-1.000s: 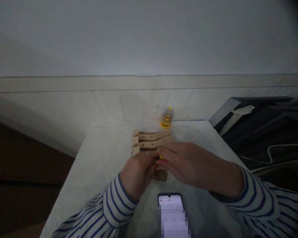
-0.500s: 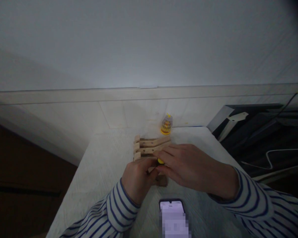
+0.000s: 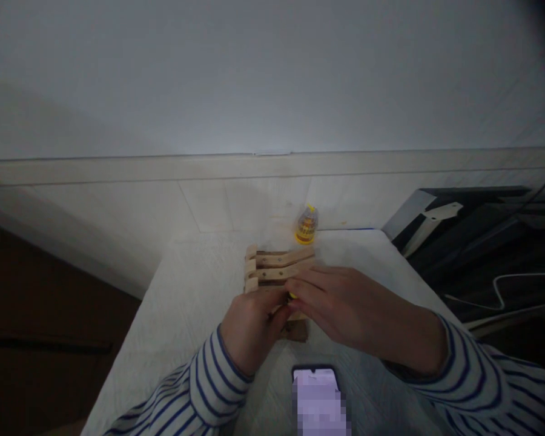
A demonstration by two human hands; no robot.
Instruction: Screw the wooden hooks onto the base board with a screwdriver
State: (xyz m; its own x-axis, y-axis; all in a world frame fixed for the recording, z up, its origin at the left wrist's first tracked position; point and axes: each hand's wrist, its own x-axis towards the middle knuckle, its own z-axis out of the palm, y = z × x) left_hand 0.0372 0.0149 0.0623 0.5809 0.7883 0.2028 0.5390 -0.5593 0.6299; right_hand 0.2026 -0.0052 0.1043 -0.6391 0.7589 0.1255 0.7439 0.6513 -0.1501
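A wooden slatted piece [image 3: 275, 266] made of several strips with metal fasteners lies on the white table [image 3: 195, 290]. My left hand [image 3: 249, 324] is closed on its near edge, fingers curled round the wood. My right hand [image 3: 340, 306] reaches across from the right, its fingertips pinched on a small yellow-handled tool [image 3: 292, 295] pressed against the wood. Most of that tool is hidden under my fingers. Both sleeves are white with blue stripes.
A small yellow and clear container [image 3: 306, 224] stands at the table's far edge by the wall. A phone [image 3: 318, 399] with a lit screen lies at the near edge. Dark equipment with a white cable [image 3: 504, 284] sits right of the table.
My hands stay on the wooden piece with only small finger shifts at the yellow tool. The view drifted a little up and down.
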